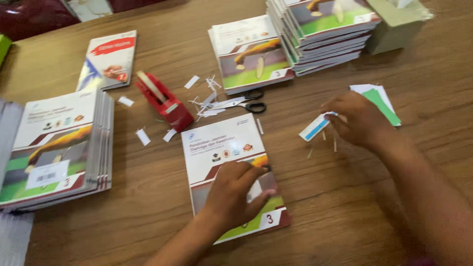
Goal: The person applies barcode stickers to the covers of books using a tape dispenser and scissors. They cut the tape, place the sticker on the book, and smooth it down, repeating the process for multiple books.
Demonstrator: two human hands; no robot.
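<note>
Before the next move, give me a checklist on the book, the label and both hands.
1. Book lies flat on the table: ok.
2. Left hand presses on the book's cover: ok.
3. Right hand pinches the small white and blue label: ok.
4. Label held off to the right, apart from the book: ok.
5. Label's backing peeled: cannot tell.
6. Scissors and red tape dispenser lie clear of both hands: ok.
</note>
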